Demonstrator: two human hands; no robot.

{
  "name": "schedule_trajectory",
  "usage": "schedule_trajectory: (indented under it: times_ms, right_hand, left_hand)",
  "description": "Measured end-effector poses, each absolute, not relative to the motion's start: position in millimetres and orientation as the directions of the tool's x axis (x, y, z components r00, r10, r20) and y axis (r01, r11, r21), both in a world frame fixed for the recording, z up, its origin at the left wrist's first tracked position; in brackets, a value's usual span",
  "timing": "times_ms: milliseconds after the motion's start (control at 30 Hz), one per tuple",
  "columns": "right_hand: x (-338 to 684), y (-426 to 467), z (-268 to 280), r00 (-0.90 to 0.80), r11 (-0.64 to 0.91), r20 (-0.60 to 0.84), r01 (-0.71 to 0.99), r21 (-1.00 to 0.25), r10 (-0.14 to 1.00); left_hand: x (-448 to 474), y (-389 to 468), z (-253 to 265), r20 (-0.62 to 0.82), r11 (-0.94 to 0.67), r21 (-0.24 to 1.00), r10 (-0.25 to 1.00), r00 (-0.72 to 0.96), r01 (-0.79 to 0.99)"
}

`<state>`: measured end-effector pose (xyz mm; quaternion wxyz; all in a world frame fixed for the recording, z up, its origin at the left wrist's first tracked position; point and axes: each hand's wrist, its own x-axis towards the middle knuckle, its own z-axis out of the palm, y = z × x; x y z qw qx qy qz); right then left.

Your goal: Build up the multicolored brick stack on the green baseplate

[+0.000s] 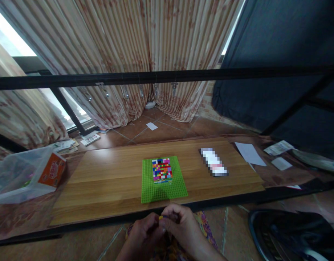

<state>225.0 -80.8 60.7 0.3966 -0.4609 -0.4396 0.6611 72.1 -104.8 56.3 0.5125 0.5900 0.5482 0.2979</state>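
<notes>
Just in front of the table's near edge, my left hand [146, 232] and my right hand [179, 226] meet with fingers curled together. A small yellow brick [161, 218] shows between their fingertips, pinched from both sides; the fingers partly hide it. Beyond the hands, a green studded baseplate [164, 197] lies on the wooden board. On the baseplate stands a block of many coloured toy bricks [162, 170], stacked tightly in white, red, blue, orange, pink and purple.
A blurred-out phone-like object [214, 162] lies right of the baseplate on the wooden board [107, 185]. At the left stands a clear plastic bin [17, 181] with an orange label. Paper sheets [250, 153] lie at the right. A dark bar [156, 77] crosses behind.
</notes>
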Motion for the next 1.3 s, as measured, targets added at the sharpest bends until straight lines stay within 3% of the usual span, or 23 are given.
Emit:
schedule_trajectory:
  times_ms: [133, 333, 500, 833, 1300]
  right_hand:
    - [229.4, -85.9, 59.3, -0.317, -0.386, -0.322, -0.162, -0.908, 0.892]
    - [235.4, -86.4, 72.0, -0.334, -0.445, -0.359, -0.232, -0.865, 0.871]
    - [237.2, -83.0, 70.0, -0.318, -0.422, -0.329, -0.297, -0.857, 0.889]
    - [252.2, -62.6, 59.0, -0.132, -0.29, -0.266, -0.22, -0.931, 0.955]
    - [244.1, -42.1, 49.8, -0.067, -0.201, -0.199, -0.021, -0.979, 0.978]
  left_hand:
    - [75.8, -109.8, 59.3, -0.286, 0.247, 0.956, 0.907, 0.311, 0.158]
    - [78.2, -111.3, 64.5, -0.363, 0.433, 0.898, 0.828, 0.427, -0.076]
    - [84.7, -108.2, 68.6, -0.379, 0.483, 0.848, 0.84, 0.389, -0.218]
    - [59.4, -88.4, 57.5, -0.365, 0.366, 0.904, 0.93, 0.048, -0.223]
    - [23.4, -45.4, 54.8, -0.342, 0.317, 0.935, 0.925, -0.163, -0.161]
